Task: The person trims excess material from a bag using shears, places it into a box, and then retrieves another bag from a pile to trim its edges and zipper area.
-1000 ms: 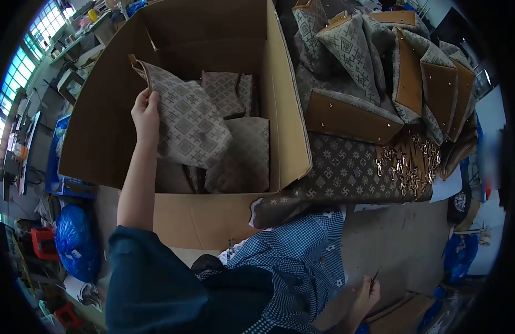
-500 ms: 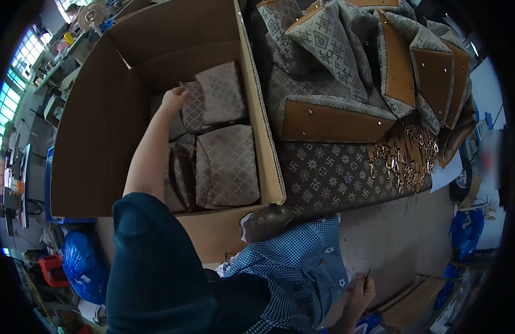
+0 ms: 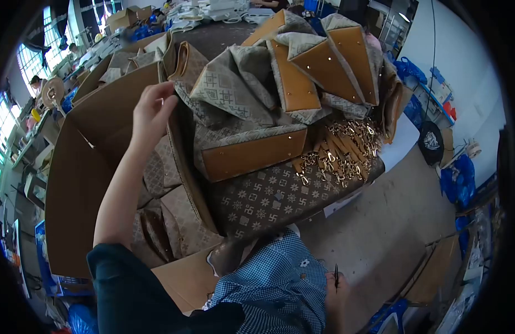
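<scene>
My left hand (image 3: 153, 111) is raised over the right wall of a large cardboard box (image 3: 82, 161), its thumb and fingers curved apart with nothing seen between them. Inside the box lie patterned bags (image 3: 188, 222). At the lower right, my right hand (image 3: 336, 292) holds a small dark pointed tool (image 3: 336, 277), perhaps thread snips, beside the checked apron. Beyond the box wall, brown-based patterned bags (image 3: 254, 153) are heaped on a table covered in dark patterned material (image 3: 257, 203). Straps with gold clasps (image 3: 346, 153) lie in a pile at the table's right.
A second open box with bags (image 3: 121, 64) stands behind the first. Blue plastic bags (image 3: 458, 181) and a cardboard sheet (image 3: 433, 273) are at the right. People sit at benches at the far left, near a fan (image 3: 52, 92).
My left hand has risen out of the box to its right wall. The view has turned up and right, showing more of the room. My right hand still holds the dark tool.
</scene>
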Demonstrator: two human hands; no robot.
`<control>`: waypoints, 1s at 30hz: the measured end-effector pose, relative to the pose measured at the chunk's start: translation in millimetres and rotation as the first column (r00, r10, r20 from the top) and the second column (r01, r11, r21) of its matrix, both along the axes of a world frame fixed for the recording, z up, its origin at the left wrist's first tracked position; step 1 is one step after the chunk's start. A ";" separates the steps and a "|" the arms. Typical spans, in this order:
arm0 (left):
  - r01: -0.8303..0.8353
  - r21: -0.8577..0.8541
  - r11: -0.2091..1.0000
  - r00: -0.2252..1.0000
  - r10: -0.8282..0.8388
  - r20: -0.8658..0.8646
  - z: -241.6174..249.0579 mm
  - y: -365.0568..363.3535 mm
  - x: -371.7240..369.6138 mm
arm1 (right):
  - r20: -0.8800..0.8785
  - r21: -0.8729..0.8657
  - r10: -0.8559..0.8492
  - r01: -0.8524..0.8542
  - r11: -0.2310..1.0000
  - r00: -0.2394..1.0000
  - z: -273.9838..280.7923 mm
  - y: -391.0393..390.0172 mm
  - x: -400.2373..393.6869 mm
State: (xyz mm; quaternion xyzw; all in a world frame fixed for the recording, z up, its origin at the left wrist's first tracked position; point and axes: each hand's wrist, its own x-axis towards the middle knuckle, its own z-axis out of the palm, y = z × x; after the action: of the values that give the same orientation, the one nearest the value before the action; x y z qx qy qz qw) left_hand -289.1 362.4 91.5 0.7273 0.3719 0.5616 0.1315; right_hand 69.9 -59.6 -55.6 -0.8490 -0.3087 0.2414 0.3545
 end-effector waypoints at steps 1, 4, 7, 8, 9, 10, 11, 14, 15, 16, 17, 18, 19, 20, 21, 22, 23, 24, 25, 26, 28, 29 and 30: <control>0.064 -0.092 0.994 0.993 -0.073 -0.089 18.1 -8.0 26.9 | -0.030 0.013 -0.011 0.011 1.000 0.999 1.7 -5.0 0.3; 0.128 0.079 0.989 0.937 -0.095 -0.337 31.1 7.7 97.8 | -0.049 0.026 -0.061 0.062 0.998 0.997 -0.9 -27.1 10.1; 0.108 0.245 0.964 0.927 -0.009 -0.374 55.1 12.3 174.8 | -0.058 0.034 -0.121 0.123 0.992 0.991 -9.9 -50.9 21.3; 0.113 0.353 0.929 0.911 0.045 -0.410 66.0 17.4 194.8 | -0.063 0.040 -0.141 0.143 0.989 0.988 -13.2 -58.1 25.5; 0.107 0.404 0.908 0.924 0.059 -0.378 73.6 25.7 216.4 | -0.066 0.045 -0.157 0.160 0.986 0.985 -16.7 -64.2 27.8; 0.100 0.452 0.886 0.937 0.069 -0.343 78.8 37.2 237.0 | -0.072 0.049 -0.172 0.176 0.983 0.982 -20.8 -70.4 30.9; 0.079 0.503 0.861 0.938 0.106 -0.330 84.7 51.2 255.0 | -0.077 0.054 -0.188 0.192 0.980 0.979 -24.7 -76.5 31.6; -0.003 0.316 0.949 0.874 0.156 -0.461 99.6 72.3 290.6 | -0.098 0.068 -0.229 0.236 0.969 0.968 -38.0 -91.9 31.4; -0.019 0.284 0.959 0.856 0.163 -0.491 106.0 74.5 295.6 | -0.108 0.071 -0.238 0.246 0.967 0.965 -42.1 -97.1 30.9; -0.038 0.253 0.967 0.833 0.170 -0.527 112.3 73.5 296.6 | -0.119 0.075 -0.244 0.254 0.964 0.962 -45.7 -101.4 30.3; 0.005 0.306 0.952 0.869 0.147 -0.472 112.8 68.1 294.4 | -0.127 0.076 -0.251 0.262 0.962 0.960 -49.4 -106.3 29.4; 0.036 0.281 0.959 0.875 0.105 -0.472 115.6 70.9 290.8 | -0.135 0.081 -0.256 0.268 0.960 0.957 -52.6 -110.2 29.0; 0.070 0.256 0.964 0.879 0.062 -0.473 122.4 66.6 288.7 | -0.144 0.084 -0.260 0.274 0.958 0.955 -56.3 -113.7 28.6; 0.081 0.238 0.968 0.904 0.030 -0.427 128.2 59.9 283.4 | -0.150 0.090 -0.263 0.278 0.956 0.953 -59.3 -116.5 28.5; 0.083 0.257 0.963 0.903 0.036 -0.428 137.1 51.6 277.0 | -0.158 0.096 -0.264 0.281 0.955 0.951 -62.4 -118.5 29.0; 0.082 0.274 0.958 0.902 0.046 -0.430 143.9 45.6 268.1 | -0.164 0.100 -0.261 0.280 0.955 0.951 -65.2 -121.1 28.3; 0.122 0.366 0.922 0.914 0.040 -0.405 147.6 41.2 255.7 | -0.170 0.106 -0.259 0.279 0.954 0.951 -66.6 -122.5 29.2; 0.157 0.457 0.875 0.924 0.032 -0.380 152.5 34.4 242.6 | -0.178 0.117 -0.251 0.274 0.955 0.951 -68.5 -122.9 29.3; 0.141 0.477 0.867 0.923 0.059 -0.379 160.8 15.5 228.4 | -0.187 0.128 -0.244 0.270 0.954 0.952 -69.1 -121.1 30.6; 0.125 0.498 0.858 0.922 0.085 -0.379 167.3 -6.8 212.7 | -0.201 0.136 -0.236 0.265 0.954 0.951 -68.0 -119.0 32.4; 0.096 0.522 0.848 0.937 0.100 -0.336 167.9 -40.2 179.6 | -0.292 0.105 -0.247 0.287 0.952 0.924 -57.9 -109.1 35.5; 0.100 0.448 0.889 0.945 0.056 -0.322 163.7 -58.0 163.0 | -0.380 0.086 -0.268 0.322 0.943 0.885 -51.9 -101.9 38.4; 0.103 0.370 0.923 0.953 0.015 -0.304 158.0 -76.4 147.3 | -0.420 0.138 -0.260 0.344 0.929 0.869 -43.3 -91.9 39.3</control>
State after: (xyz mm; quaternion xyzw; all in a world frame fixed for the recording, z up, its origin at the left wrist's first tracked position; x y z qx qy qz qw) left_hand -141.8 285.9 249.4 0.8241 0.2546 0.5027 -0.0577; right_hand 109.2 -151.5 -98.9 -0.7787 -0.1171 0.3149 0.5298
